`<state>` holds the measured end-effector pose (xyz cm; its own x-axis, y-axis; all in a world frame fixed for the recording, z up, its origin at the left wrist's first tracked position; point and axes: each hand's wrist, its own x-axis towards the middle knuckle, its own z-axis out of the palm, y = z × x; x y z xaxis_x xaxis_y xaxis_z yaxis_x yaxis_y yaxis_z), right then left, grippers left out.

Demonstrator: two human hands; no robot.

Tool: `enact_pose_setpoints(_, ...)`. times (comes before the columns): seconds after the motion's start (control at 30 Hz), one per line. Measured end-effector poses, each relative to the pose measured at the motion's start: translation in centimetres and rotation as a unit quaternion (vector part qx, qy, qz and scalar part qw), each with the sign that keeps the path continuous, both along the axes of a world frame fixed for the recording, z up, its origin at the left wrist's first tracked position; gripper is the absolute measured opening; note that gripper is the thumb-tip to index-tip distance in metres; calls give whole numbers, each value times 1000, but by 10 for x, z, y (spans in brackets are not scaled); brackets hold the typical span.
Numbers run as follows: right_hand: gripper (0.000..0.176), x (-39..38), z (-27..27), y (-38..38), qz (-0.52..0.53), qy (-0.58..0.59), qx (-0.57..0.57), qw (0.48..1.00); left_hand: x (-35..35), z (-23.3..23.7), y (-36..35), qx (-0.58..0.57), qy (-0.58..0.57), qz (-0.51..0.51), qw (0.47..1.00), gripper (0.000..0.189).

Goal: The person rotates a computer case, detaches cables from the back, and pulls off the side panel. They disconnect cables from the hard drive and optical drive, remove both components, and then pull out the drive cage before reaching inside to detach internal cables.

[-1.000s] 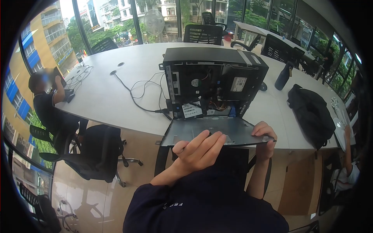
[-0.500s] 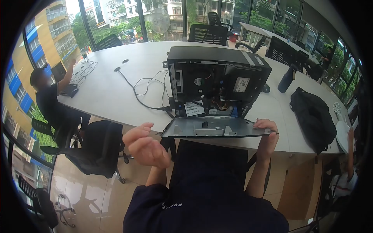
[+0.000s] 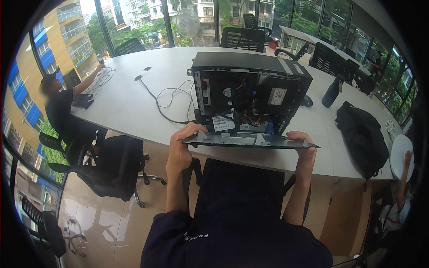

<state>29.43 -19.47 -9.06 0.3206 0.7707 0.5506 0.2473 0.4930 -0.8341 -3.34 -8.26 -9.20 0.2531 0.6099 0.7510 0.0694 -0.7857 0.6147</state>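
A black desktop computer case point(image 3: 250, 62) stands on the white table with its side open towards me, showing internal parts, a white label and coloured wires. In front of its lower edge is the metal side panel point(image 3: 241, 140), tilted so its inner face with small brackets shows. My left hand point(image 3: 182, 142) grips the panel's left end, fingers over the top edge. At the right end my right hand point(image 3: 304, 142) holds the panel too, with its thumb and fingers around the edge. Whether the panel touches the case is hard to tell.
Cables point(image 3: 158, 105) run over the white table point(image 3: 129, 107) left of the case. On the right are a mouse point(image 3: 306, 102), a dark bottle point(image 3: 331, 91) and a black bag point(image 3: 361, 138). A co-worker point(image 3: 62, 102) sits at the left, near an office chair point(image 3: 111, 167).
My left hand has moved up and taken hold of the panel's left end. The panel has risen slightly and tilted flatter, with my right hand still on it.
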Motion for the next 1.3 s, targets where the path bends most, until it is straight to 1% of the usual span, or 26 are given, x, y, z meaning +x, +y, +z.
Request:
enact_pose_setpoints(0.03, 89, 1, -4, 3, 11, 7, 13, 1000, -3, 2, -3, -48, 7, -26, 999, 68)
enact_pose_setpoints(0.07, 89, 2, -7, 5, 22, 14, 26, 999, -5, 6, -7, -48, 8, -30, 998, 68)
enact_pose_setpoints(0.1, 89, 2, -10, 6, 17, 14, 27, 999, -7, 11, -12, -107, 21, -16, 994, 65)
enact_pose_setpoints(0.13, 87, 2, -13, 7, 26, 11, 50, 998, -8, 16, -16, -166, 36, -3, 985, 63)
enact_pose_setpoints(0.17, 86, 2, -16, 8, 34, 8, 73, 997, -9, 20, -19, -165, 36, -8, 986, 63)
enact_pose_setpoints(0.23, 86, 6, -24, 6, 42, 11, 81, 996, -11, 23, -24, -212, 14, -36, 977, 56)
enact_pose_setpoints(0.27, 87, 7, -26, 6, 56, 16, 91, 994, -15, 22, -24, -210, 14, -41, 977, 56)
enact_pose_setpoints(0.37, 83, 1, -27, 7, 46, 41, 115, 991, -23, 22, -26, -204, 32, -62, 977, 53)
enact_pose_setpoints(0.43, 81, -2, -28, 7, 42, 69, 130, 988, -22, 30, -31, -195, 38, -52, 979, 49)
enact_pose_setpoints(0.53, 79, -4, -32, 5, 35, 32, 137, 989, -27, 38, -34, -190, 54, -47, 979, 46)
enact_pose_setpoints(0.63, 78, -9, -30, 4, 29, 41, 141, 989, -32, 43, -34, -181, 86, -42, 979, 43)
enact_pose_setpoints(0.73, 77, -15, -27, 4, 18, 47, 145, 988, -33, 44, -34, -197, 74, -49, 976, 44)
enact_pose_setpoints(0.87, 77, -22, -21, -1, 29, 56, 148, 987, -38, 40, -31, -196, 49, -55, 978, 46)
enact_pose_setpoints(0.93, 78, -25, -20, -3, 23, 56, 146, 987, -40, 40, -27, -198, 40, -73, 977, 46)
enact_pose_setpoints(1.07, 77, -26, -20, -3, 21, 62, 145, 987, -40, 42, -23, -188, 44, -88, 977, 45)
enact_pose_setpoints(1.13, 77, -26, -23, -1, 21, 73, 154, 985, -39, 46, -21, -164, 82, -85, 979, 46)
enact_pose_setpoints(1.23, 76, -25, -23, 0, 24, 73, 152, 985, -36, 41, -20, -173, 59, -85, 979, 44)
enact_pose_setpoints(1.3, 76, -24, -24, -1, 25, 69, 152, 986, -35, 48, -25, -173, 74, -69, 980, 43)
